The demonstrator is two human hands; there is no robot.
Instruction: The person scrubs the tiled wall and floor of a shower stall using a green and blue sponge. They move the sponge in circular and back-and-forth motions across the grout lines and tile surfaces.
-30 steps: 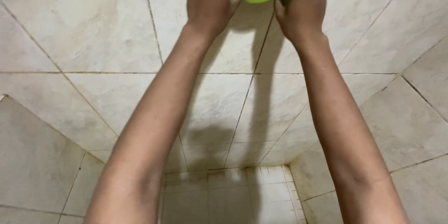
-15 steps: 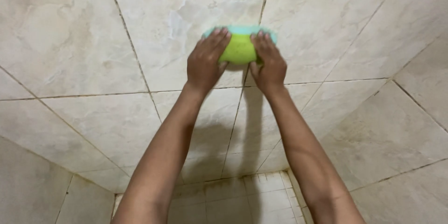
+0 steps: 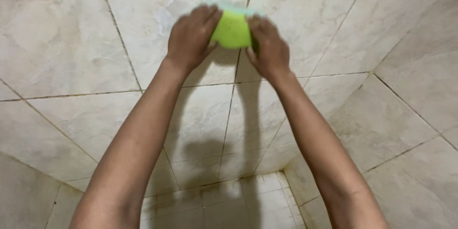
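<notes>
We are in a tiled shower corner. The wall [image 3: 86,42] in front of us is made of big pale tiles that look like marble, with thin dark lines of grout [image 3: 117,33] between them. Far down below we can see a floor of small square tiles [image 3: 224,207]. Our two arms throw dark shadows on the wall.

Both our arms reach up and out. Between our hands sits a bright green sponge [image 3: 232,29], with a thin pale blue-green layer on its far side, the side against the wall. The sponge lies flat on the wall, right beside one grout line. Its long side runs across, from one hand to the other.

Our left hand [image 3: 191,35] covers the left end of the sponge. Its fingers are close together and lie over the top edge. Our right hand [image 3: 269,47] holds the right end the same way, fingers close together and curled on the edge. So the sponge is squeezed between the two hands, and both press it to the tile. Both hands are just as near to it. The picture is a little blurry at the fingertips.
</notes>
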